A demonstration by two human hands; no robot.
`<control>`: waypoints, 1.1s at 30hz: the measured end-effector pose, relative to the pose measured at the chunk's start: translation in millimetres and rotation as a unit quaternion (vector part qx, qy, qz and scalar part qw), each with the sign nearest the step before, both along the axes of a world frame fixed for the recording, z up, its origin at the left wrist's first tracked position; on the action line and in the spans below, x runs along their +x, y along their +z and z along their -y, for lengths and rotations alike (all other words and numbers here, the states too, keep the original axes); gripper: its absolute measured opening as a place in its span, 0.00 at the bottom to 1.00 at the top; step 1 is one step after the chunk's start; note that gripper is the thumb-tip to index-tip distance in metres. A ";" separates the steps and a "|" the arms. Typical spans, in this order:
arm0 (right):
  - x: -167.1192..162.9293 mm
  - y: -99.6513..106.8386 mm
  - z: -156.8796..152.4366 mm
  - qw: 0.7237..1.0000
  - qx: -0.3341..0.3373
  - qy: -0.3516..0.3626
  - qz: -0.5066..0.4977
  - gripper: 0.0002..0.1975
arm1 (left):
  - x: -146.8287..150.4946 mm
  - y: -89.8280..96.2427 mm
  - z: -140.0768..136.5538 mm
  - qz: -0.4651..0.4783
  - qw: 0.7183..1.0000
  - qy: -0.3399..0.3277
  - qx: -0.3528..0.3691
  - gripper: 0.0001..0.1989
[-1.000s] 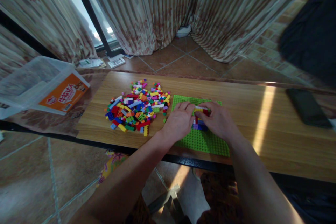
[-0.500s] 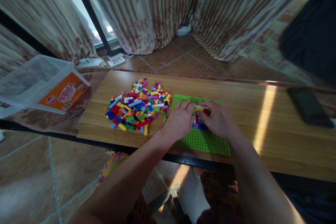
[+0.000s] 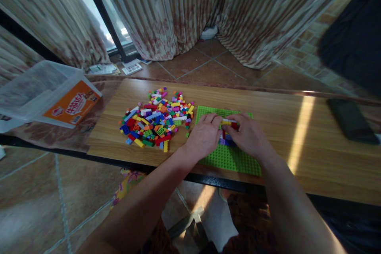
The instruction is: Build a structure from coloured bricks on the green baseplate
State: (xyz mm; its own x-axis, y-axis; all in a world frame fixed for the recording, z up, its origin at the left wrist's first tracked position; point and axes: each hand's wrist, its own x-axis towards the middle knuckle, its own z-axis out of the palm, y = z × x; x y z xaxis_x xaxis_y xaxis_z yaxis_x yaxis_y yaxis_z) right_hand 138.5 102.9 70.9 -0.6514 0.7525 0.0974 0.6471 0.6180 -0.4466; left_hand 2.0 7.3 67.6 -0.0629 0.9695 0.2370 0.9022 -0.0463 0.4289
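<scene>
A green studded baseplate (image 3: 235,162) lies on the wooden table, partly covered by my hands. On it stands a small build of toy bricks (image 3: 228,138), with white, yellow, red, blue and purple pieces showing. My left hand (image 3: 205,135) rests against the build's left side, fingers bent together and their tips hidden behind it. From the right, my right hand (image 3: 248,135) grips the build, thumb at its near side and fingers curled over the far side. Left of the plate spreads a pile of loose toy bricks (image 3: 157,121) in many colours.
A clear plastic bin (image 3: 44,91) with an orange label stands at the table's left end. A dark phone (image 3: 353,121) lies at the right. Curtains (image 3: 193,16) hang beyond the table, and the near table edge (image 3: 226,182) runs below my forearms.
Both hands stay at the brick build almost unmoved. The right thumb and fingers shift only slightly. The pile and the baseplate lie as before.
</scene>
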 end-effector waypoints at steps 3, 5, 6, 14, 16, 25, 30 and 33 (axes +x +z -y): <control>0.1 -0.2 -0.1 1.000 0.000 -0.001 0.001 0.12 | 0.2 -1.3 0.2 0.003 1.000 0.000 0.000 0.13; 0.2 -0.9 -0.5 1.000 -0.001 0.000 0.001 0.12 | 0.1 -1.9 0.2 0.003 1.000 0.001 -0.001 0.13; 0.2 -1.2 -0.6 1.000 -0.003 0.000 0.000 0.12 | 0.1 -2.1 0.2 0.004 1.000 0.001 0.000 0.13; 0.5 -1.2 0.3 1.000 0.003 0.000 -0.001 0.13 | 0.2 -1.1 0.7 -0.003 1.000 -0.001 0.004 0.13; 0.7 -1.5 0.3 1.000 0.005 0.002 -0.003 0.12 | 0.3 -1.1 0.7 -0.005 1.000 -0.001 0.003 0.14; -0.1 -1.2 0.1 1.000 -0.004 0.005 -0.006 0.11 | -2.9 0.4 1.0 0.010 1.000 -0.008 -0.007 0.14; -0.2 -5.3 -1.6 1.000 -0.001 0.013 -0.010 0.12 | -6.5 -1.2 2.5 0.026 1.000 -0.010 -0.005 0.15; 0.3 -7.5 -2.7 1.000 -0.001 0.020 -0.012 0.13 | -9.0 -2.1 3.7 0.035 0.999 -0.013 0.000 0.15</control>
